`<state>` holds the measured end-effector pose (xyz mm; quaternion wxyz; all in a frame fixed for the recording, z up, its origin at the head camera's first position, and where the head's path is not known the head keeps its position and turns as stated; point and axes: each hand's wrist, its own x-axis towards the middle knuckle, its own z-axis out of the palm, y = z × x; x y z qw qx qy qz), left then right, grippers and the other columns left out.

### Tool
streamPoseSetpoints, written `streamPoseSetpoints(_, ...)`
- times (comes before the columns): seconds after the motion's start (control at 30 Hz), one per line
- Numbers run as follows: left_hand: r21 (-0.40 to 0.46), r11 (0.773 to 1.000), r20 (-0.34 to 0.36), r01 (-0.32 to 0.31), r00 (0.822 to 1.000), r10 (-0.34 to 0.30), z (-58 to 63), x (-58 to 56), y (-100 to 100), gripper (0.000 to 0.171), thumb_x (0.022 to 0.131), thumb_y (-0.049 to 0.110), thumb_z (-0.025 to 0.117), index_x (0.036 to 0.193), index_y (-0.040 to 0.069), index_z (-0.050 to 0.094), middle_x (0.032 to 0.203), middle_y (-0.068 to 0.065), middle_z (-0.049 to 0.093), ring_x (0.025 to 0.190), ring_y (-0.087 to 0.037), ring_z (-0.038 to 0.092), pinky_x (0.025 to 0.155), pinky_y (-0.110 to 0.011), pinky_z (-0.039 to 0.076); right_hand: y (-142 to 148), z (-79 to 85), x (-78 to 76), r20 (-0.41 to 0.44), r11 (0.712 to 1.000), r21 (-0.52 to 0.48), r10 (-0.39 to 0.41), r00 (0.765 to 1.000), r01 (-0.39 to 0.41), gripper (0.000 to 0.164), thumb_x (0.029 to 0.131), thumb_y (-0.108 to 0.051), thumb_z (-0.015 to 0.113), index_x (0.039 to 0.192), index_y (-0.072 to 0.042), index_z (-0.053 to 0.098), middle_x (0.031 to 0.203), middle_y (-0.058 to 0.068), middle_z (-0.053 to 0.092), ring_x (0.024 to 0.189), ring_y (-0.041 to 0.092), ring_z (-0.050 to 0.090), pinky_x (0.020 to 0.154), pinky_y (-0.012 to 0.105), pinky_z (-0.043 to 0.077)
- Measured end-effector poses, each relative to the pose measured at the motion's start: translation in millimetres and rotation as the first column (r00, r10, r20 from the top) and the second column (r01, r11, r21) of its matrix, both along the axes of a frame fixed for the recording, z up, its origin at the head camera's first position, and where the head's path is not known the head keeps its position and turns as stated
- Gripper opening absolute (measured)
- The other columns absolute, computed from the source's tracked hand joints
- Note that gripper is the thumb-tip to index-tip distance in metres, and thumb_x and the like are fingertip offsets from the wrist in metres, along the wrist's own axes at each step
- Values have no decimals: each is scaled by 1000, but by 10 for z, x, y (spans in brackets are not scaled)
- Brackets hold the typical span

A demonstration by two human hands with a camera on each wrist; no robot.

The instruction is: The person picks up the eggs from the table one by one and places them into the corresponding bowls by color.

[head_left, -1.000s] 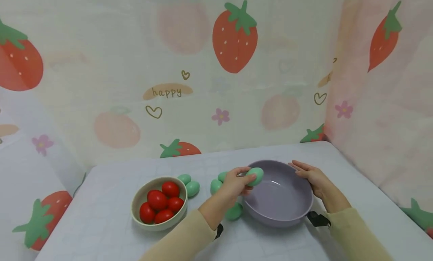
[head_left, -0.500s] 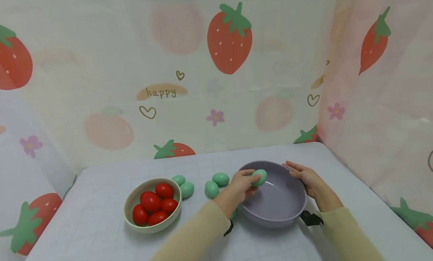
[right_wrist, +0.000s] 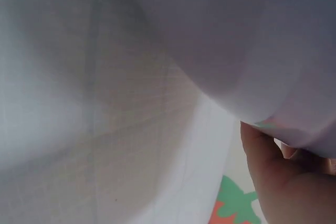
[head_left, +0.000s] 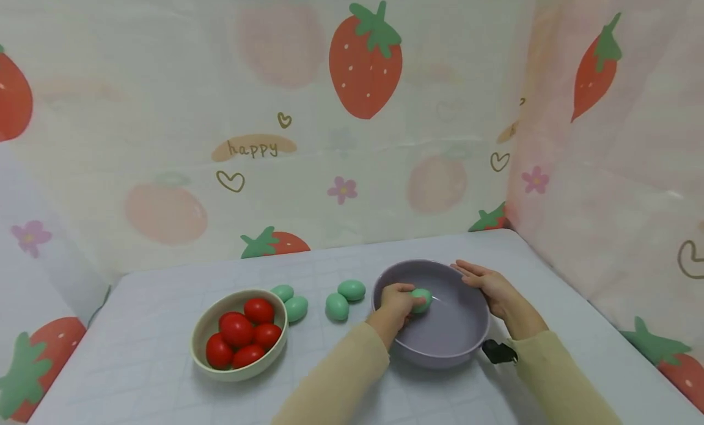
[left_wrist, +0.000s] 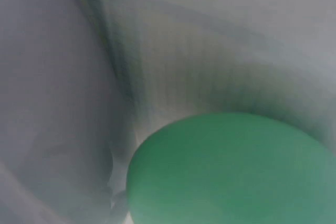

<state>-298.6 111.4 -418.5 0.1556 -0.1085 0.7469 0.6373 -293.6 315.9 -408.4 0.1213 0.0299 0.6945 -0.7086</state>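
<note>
1. Pinching green egg [head_left: 422,299] inside purple bowl [head_left: 453,327]: left hand [head_left: 396,304].
2. Right hand [head_left: 495,290], straight-fingered, touching purple bowl's right side.
3. White tabletop [head_left: 159,327], faint grid; strawberry-print sheeting [head_left: 308,64] behind, pinkish at right.

Eggs [head_left: 337,306] between two bowls [head_left: 453,324]

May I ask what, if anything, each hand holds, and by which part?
The left hand pinches a green egg by its left side; the right hand touches the purple bowl's rim.
</note>
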Motion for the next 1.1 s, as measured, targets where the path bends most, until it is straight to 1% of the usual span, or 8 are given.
streamPoseSetpoints(0.13, -114, 993, -32, 13, 999, -17, -107, -85, 3, 36, 70, 1, 85, 103, 7, 73, 98, -8, 66, 72, -20, 55, 61, -29, 45, -37, -4, -16, -1, 1000, 3, -8, 1000, 8, 60, 101, -3, 44, 153, 2, 13, 154, 18, 16, 143, 27, 14, 108, 25, 31)
streamPoseSetpoints(0.27, -167, 985, -52, 41, 997, -50, -230, -156, 1, 36, 67, 3, 87, 100, 9, 74, 101, -8, 67, 87, -22, 60, 75, -33, 50, -59, -13, -22, 8, 1000, 18, -13, 1000, 13, 59, 101, -3, 43, 153, 1, 15, 154, 18, 18, 144, 27, 14, 113, 31, 24)
streamPoseSetpoints(0.33, -168, 985, -47, 46, 997, -54, -217, -148, -5, 36, 67, 3, 87, 101, 9, 74, 104, -8, 67, 93, -22, 60, 82, -35, 50, -60, -18, -23, 2, 1000, 29, -3, 1000, 3, 58, 102, -3, 42, 153, 2, 14, 154, 19, 17, 144, 28, 14, 114, 32, 22)
streamPoseSetpoints(0.4, -165, 985, -31, 42, 998, -47, -144, -102, -18, 38, 68, 1, 86, 103, 8, 73, 107, -9, 66, 97, -24, 60, 86, -38, 50, -58, -21, -28, -4, 999, 38, 5, 1000, -5, 58, 102, -3, 42, 153, 2, 14, 154, 19, 16, 144, 29, 14, 113, 30, 24)
streamPoseSetpoints(0.6, -173, 984, -45, 52, 997, -60, 30, -15, -28, 39, 72, 1, 84, 108, 7, 72, 110, -10, 66, 94, -22, 60, 84, -36, 51, -25, 5, -43, -23, 999, 42, 23, 999, -22, 60, 102, -5, 43, 153, 1, 12, 155, 18, 14, 144, 28, 13, 107, 22, 32)
streamPoseSetpoints(0.8, -240, 967, -38, 91, 994, -103, 53, 21, -1, 35, 76, 9, 83, 110, 11, 73, 112, -7, 66, 96, -21, 58, 85, -33, 49, 3, 22, -1, -4, 999, 46, 18, 1000, -18, 59, 103, -4, 40, 154, 0, 10, 156, 18, 13, 145, 29, 11, 113, 31, 24)
streamPoseSetpoints(1.0, -250, 965, -19, 78, 996, -86, 64, 50, -8, 36, 75, 8, 83, 109, 13, 73, 115, -7, 66, 100, -22, 58, 87, -34, 49, -5, 19, 19, -8, 999, 37, 30, 1000, -30, 60, 103, -5, 41, 153, 0, 10, 156, 18, 12, 144, 29, 11, 100, 17, 36)
streamPoseSetpoints(1.1, -233, 970, -10, 72, 997, -77, 54, 52, -2, 37, 74, 7, 83, 110, 13, 73, 115, -8, 66, 100, -23, 59, 88, -35, 49, 2, 7, 22, -11, 999, 39, 29, 1000, -29, 60, 102, -6, 42, 153, 0, 10, 155, 18, 13, 144, 29, 11, 105, 20, 33)
